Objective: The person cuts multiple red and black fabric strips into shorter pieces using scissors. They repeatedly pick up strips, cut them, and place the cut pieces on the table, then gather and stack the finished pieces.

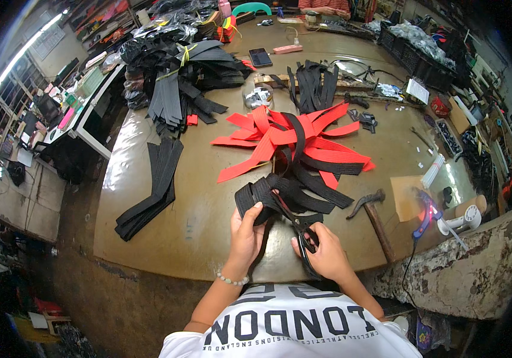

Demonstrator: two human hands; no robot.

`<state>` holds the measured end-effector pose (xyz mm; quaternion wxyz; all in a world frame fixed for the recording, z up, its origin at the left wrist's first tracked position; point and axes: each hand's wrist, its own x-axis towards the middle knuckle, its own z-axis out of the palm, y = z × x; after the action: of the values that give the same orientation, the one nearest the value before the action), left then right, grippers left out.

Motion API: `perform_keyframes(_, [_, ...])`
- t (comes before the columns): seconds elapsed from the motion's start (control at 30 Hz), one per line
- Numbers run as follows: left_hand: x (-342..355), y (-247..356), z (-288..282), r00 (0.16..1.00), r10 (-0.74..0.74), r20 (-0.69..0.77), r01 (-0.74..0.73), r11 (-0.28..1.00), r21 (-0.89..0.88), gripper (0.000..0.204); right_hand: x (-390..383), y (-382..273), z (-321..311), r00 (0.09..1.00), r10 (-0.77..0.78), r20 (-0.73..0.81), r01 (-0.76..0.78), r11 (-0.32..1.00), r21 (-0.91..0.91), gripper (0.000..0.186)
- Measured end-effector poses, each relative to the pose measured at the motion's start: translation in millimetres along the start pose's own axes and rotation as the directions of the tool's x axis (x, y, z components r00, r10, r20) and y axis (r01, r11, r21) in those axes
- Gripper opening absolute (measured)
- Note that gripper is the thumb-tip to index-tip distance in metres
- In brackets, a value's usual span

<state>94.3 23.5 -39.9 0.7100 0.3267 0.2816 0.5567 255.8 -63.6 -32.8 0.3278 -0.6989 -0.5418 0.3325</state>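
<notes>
We see a black strap point(268, 197) lying at the near edge of the brown tabletop point(196, 209), and our left hand point(245, 235) has its grip closed on the strap's end. Our right hand point(326, 250) has its grip tight on black scissors point(301, 230) that touch the strap. Just behind lie red straps point(304, 140), and a hammer point(375, 212) sits to the right.

A sewing or strap-making workshop is showing here: cut black straps point(154, 185) and red straps point(304, 140) are piling on a worn tabletop point(196, 221), a hammer point(372, 209) lying nearby.
</notes>
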Motion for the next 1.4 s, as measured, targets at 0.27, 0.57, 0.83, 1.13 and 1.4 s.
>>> perform_keyframes(0.27, [-12, -13, 13, 0.995, 0.090, -0.032, -0.094, 0.978, -0.188, 0.034, 3, -16, 18, 0.994, -0.074, -0.082, 0.084, 0.988, 0.131, 0.046])
perform_keyframes(0.57, [-7, -12, 16, 0.988, 0.067, -0.142, -0.091, 0.981, -0.172, 0.043, 13, -6, 19, 0.950, -0.192, -0.245, 0.180, 0.981, -0.069, 0.045])
perform_keyframes(0.83, [-1, 0, 13, 0.988, 0.084, 0.129, -0.068, 0.990, -0.123, 0.061, -6, -12, 11, 0.946, -0.312, -0.083, 0.286, 0.930, -0.232, 0.056])
perform_keyframes(1.13, [-2, -13, 12, 0.981, 0.042, 0.189, -0.056, 0.996, 0.068, 0.073, 0, -19, 12, 0.937, -0.321, -0.139, 0.278, 0.924, -0.262, 0.053])
perform_keyframes(1.4, [-3, -13, 6, 0.991, -0.014, 0.133, -0.022, 0.963, 0.269, 0.053, 1, -16, 21, 0.907, -0.393, -0.152, 0.319, 0.876, -0.361, 0.050])
